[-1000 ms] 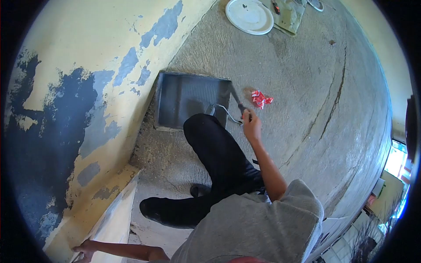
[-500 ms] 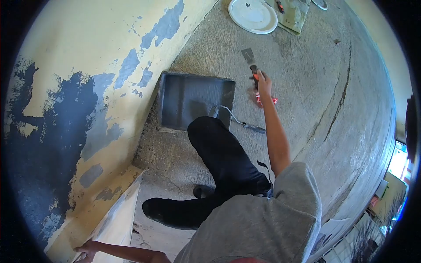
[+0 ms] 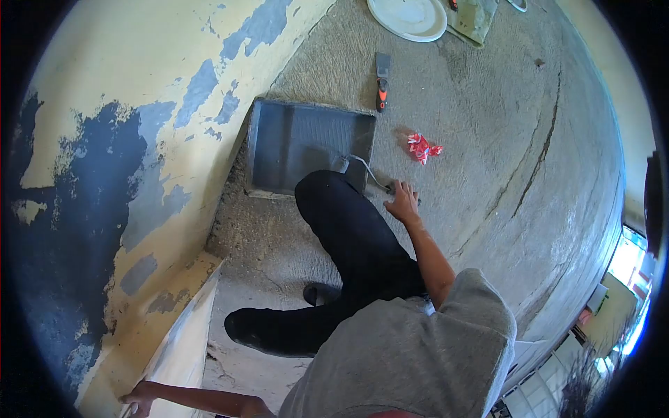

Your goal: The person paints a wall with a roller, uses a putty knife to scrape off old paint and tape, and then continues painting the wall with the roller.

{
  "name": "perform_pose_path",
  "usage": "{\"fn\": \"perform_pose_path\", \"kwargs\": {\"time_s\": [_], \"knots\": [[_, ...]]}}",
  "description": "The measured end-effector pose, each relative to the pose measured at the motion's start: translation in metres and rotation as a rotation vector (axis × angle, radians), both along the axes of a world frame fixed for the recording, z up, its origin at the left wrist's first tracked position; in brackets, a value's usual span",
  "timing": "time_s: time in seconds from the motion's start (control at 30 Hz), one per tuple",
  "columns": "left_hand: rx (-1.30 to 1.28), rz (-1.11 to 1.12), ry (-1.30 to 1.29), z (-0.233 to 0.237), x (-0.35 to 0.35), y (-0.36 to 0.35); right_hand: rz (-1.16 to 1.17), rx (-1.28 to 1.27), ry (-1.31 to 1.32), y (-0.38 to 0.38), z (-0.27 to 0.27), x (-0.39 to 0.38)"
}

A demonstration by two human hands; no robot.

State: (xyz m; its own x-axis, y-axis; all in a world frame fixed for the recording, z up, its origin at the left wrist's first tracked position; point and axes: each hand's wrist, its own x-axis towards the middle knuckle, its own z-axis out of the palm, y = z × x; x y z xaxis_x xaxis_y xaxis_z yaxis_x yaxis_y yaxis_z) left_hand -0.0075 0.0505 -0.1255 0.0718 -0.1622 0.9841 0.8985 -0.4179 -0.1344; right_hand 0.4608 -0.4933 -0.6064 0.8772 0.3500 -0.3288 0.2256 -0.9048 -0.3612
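My right hand (image 3: 402, 202) is over the grey handle of a paint roller (image 3: 364, 166), its fingers curled on the handle. The roller's head end rests in a dark, paint-coated tray (image 3: 273, 150), partly hidden behind my knee. A putty knife (image 3: 382, 85) with an orange and black handle lies on the concrete floor beyond the tray's corner. A crumpled red and white wrapper (image 3: 422, 148) lies to its right. At lower left, my left hand (image 3: 141, 398) grips the edge of a pale ledge (image 3: 182, 341) by the wall; its fingertips are partly hidden.
Dark and grey paint patches cover part of the cream wall (image 3: 178, 42) at left. A white lid (image 3: 411, 17) and a greenish cloth (image 3: 474, 24) lie at the far end. A long crack (image 3: 543, 153) runs along the floor at right.
My right hand has let go of the putty knife, which now lies on the floor, and has moved back to the roller handle. My left hand stays put.
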Motion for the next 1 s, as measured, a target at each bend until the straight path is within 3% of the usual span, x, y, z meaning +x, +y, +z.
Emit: {"fn": "perform_pose_path", "kwargs": {"time_s": [0.1, 0.17, 0.23, 0.37, 0.43, 0.47, 0.53, 0.57, 0.6, 0.63, 0.7, 0.73, 0.8, 0.83, 0.9, 1.0], "knots": [[0.045, 0.000, 0.016, 0.002, -0.004, -0.005, 0.000, -0.095, -0.033, -0.007, 0.010, -0.006], [0.086, 0.001, 0.018, 0.007, -0.006, -0.013, 0.113, 0.028, 0.037, -0.017, 0.014, 0.004], [0.065, 0.044, -0.009, 0.005, -0.004, -0.013, 0.139, -0.005, 0.041, -0.016, 0.039, 0.021], [0.149, 0.101, 0.130, 0.006, -0.028, -0.006, 0.328, 0.078, -0.025, -0.009, 0.080, 0.048], [0.118, 0.048, 0.061, 0.007, -0.025, -0.006, 0.289, 0.154, 0.042, 0.000, 0.092, 0.055], [0.148, 0.156, 0.113, 0.007, -0.063, 0.010, 0.379, 0.310, -0.032, 0.007, 0.094, 0.059], [0.141, 0.025, 0.015, -0.003, -0.073, 0.023, 0.403, 0.256, 0.097, 0.011, 0.099, 0.062], [0.150, 0.145, 0.129, 0.001, -0.057, 0.010, 0.429, 0.229, 0.210, 0.029, 0.097, 0.070], [0.168, 0.122, 0.091, -0.002, -0.056, 0.008, 0.392, 0.099, 0.352, 0.037, 0.107, 0.069], [0.097, -0.083, 0.005, -0.009, -0.062, 0.008, 0.419, 0.180, 0.278, 0.027, 0.092, 0.063], [0.060, -0.082, -0.030, -0.010, -0.036, -0.008, 0.348, 0.095, 0.322, 0.003, 0.086, 0.055], [0.015, 0.023, 0.015, -0.007, -0.020, -0.017, 0.332, 0.074, 0.330, -0.011, 0.088, 0.052], [-0.028, 0.064, -0.003, -0.003, 0.003, -0.032, 0.506, 0.280, 0.123, -0.031, 0.082, 0.054], [-0.071, 0.119, -0.007, 0.000, 0.010, -0.037, 0.444, 0.025, 0.188, -0.013, 0.117, 0.052], [-0.140, -0.072, -0.100, 0.001, 0.029, -0.044, 0.479, 0.179, 0.205, -0.005, 0.092, 0.066], [-0.165, -0.087, -0.074, -0.001, 0.029, -0.040, 0.506, 0.063, 0.225, 0.067, 0.136, 0.065]]}}
